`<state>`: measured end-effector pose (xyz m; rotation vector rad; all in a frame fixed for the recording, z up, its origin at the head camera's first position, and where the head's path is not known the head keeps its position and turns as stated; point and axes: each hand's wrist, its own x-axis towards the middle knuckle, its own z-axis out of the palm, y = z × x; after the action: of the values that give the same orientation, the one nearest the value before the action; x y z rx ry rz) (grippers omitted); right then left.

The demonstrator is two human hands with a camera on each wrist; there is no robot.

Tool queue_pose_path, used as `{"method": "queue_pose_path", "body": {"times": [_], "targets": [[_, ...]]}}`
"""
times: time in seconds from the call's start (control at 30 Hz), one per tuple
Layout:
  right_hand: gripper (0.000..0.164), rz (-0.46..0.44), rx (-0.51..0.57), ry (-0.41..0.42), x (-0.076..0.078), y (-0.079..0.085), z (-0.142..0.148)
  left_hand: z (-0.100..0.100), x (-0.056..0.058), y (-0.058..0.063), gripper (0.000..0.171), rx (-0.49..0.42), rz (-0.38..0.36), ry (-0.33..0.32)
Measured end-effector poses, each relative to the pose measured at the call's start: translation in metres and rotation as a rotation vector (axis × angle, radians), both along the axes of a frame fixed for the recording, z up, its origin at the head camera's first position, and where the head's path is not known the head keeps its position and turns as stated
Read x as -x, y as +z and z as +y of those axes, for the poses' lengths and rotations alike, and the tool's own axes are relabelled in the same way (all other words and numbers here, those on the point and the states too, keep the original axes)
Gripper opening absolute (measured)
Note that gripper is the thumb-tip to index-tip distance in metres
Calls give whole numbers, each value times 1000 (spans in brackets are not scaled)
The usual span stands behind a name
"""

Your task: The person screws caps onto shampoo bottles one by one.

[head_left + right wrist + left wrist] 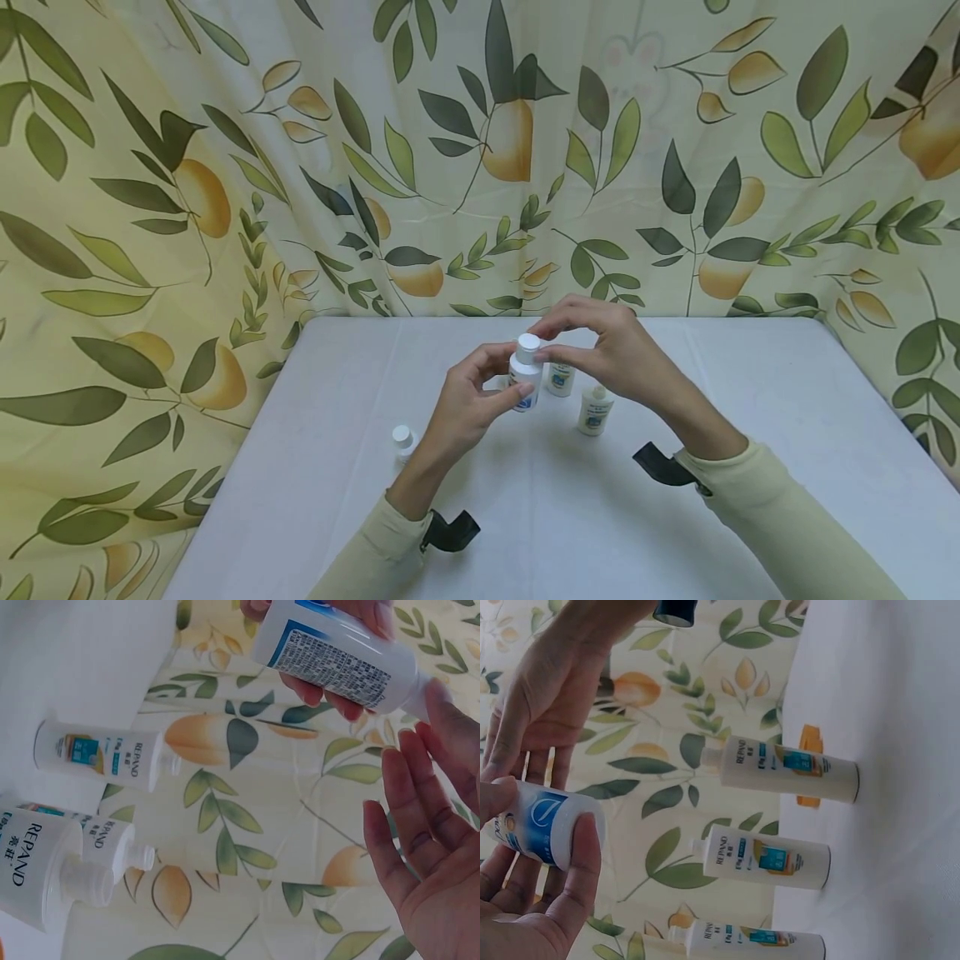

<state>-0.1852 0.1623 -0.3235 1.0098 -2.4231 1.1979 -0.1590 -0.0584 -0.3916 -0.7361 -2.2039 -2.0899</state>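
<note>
My left hand (472, 396) grips a white bottle (525, 377) around its body, above the table. Its label is blue and white, with small print on the side seen in the right wrist view. At the top of the bottle, the thumb and a finger of my right hand (611, 350) pinch the white cap (528, 342). The right hand's other fingers spread loosely in the right wrist view. Just behind and right of the held bottle stand white REPAND bottles (595, 411) with narrow necks; three show in the left wrist view, one being this nearer bottle (769, 859).
A white-capped bottle (402, 440) stands left of the left forearm, partly hidden by it. An orange object (810, 739) shows behind one REPAND bottle. White cloth covers the table (345, 358), and a leaf-and-fruit patterned curtain (450, 167) hangs behind and at the sides.
</note>
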Motion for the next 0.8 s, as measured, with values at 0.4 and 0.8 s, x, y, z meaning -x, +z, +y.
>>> {"method": "queue_pose_path", "body": {"times": [0.4, 0.8], "targets": [[35, 28, -12, 19, 0, -1, -3, 2, -1, -1, 47, 7, -4, -3], [36, -20, -9, 23, -1, -1, -5, 3, -1, -1, 47, 8, 2, -16]]}}
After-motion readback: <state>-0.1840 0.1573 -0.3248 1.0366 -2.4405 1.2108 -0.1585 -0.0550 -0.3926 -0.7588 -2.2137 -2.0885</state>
